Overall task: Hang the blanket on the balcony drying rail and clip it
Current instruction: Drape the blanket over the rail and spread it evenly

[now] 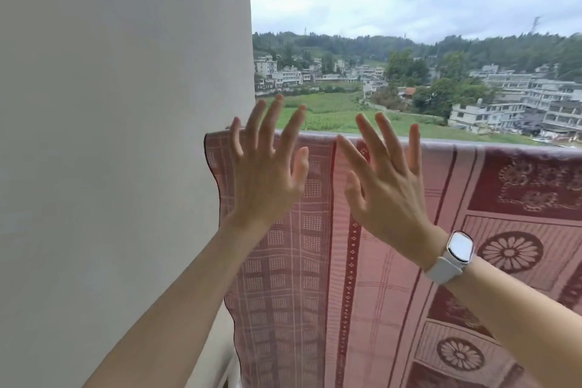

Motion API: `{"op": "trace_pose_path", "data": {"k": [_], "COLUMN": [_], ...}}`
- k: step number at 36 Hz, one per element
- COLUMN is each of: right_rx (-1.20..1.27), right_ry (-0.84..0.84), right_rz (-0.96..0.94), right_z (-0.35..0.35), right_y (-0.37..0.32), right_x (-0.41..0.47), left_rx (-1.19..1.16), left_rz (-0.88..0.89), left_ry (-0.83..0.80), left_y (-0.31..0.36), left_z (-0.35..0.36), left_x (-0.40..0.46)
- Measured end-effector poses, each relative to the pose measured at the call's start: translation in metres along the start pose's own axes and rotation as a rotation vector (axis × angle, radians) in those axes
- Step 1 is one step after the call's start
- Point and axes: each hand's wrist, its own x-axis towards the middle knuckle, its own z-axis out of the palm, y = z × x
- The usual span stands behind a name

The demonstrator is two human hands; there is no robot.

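A red-and-pink woven blanket with flower medallions and a checked border (393, 261) already lay draped over the grey metal balcony drying rail (472, 142), its near face hanging flat and its left edge curling against the plain off-white wall (126, 135). Both of the person's hands were raised in front of the cloth with nothing in them. The left hand (267, 179) was spread wide, back toward the camera, fingertips (278, 101) reaching above the rail line near the blanket's upper left corner. The right hand (387, 195), with a white smartwatch on a white strap (453, 253) at the wrist below it, was equally splayed just beside the left, its fingers angled up and to the left over the top fold. Whether either palm touched the fabric could not be told from this angle.

The hanging step looked done or nearly so, with the hands seemingly smoothing or checking the drape. No clip showed on the rail or in either hand, so the clipping appeared to remain. The next move would call for fetching a clip and pinching it over cloth and rail beneath the fingertips, near the corner, where wind off the open fields (330, 110) beyond could lift the edge.
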Motion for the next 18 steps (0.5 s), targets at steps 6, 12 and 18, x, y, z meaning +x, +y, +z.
{"op": "trace_pose_path", "data": {"k": [6, 12, 18], "right_rx": [-0.204, -0.104, -0.206], "right_ry": [-0.519, -0.694, -0.362], "right_rz": [-0.134, -0.034, 0.204], "right_z": [0.015, -0.011, -0.042], "right_y": [0.008, 0.022, 0.053], "right_x": [-0.106, -0.194, -0.187], "left_rx": [0.006, -0.032, -0.096], "left_rz": [0.05, 0.102, 0.29], "left_ry": [-0.3, -0.769, -0.533], "left_y": [0.03, 0.048, 0.1], "left_z": [0.046, 0.07, 0.067], "left_x": [-0.066, -0.197, -0.155]}}
